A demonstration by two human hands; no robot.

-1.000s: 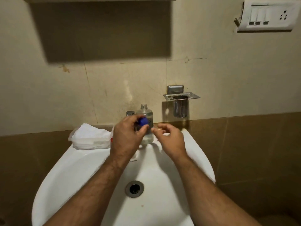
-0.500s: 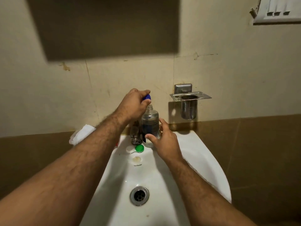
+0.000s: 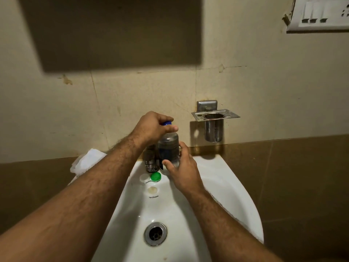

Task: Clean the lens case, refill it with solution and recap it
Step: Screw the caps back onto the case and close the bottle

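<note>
A clear solution bottle (image 3: pixel 168 148) is stood upright at the back of the white washbasin (image 3: pixel 236 188), w/ both hands on it. The blue cap (image 3: pixel 167 123) at the bottle top is pinched by the left hand (image 3: pixel 154 127), fingers curled over it from above; only a sliver of the cap is seen between thumb and fingers. Whether the cap is seated on the neck or just off it cannot be told. The bottle's lower body is gripped by the right hand (image 3: pixel 182 171), thumb laid across the front and fingers wrapped behind.

The lens case (image 3: pixel 150 177) is found just below the left hand and just left of the right thumb, on the basin ledge: 2 wells side by side, 1 w/ a white cap (image 3: pixel 144 178), 1 w/ a green cap (image 3: pixel 156 176), both capped. The green side sits near the bottle base. A chrome tap (image 3: pixel 151 159) is partly hidden behind the left wrist, touching or nearly touching the bottle's left side.

A white cloth or tissue pack (image 3: pixel 85 161) is seen left of the left forearm. Below both hands the drain (image 3: pixel 155 233) is seen. Right of the hands, on the wall, a steel tumbler holder (image 3: pixel 215 121) is mounted; a switch plate (image 3: pixel 319 14) is seen far up-right.
</note>
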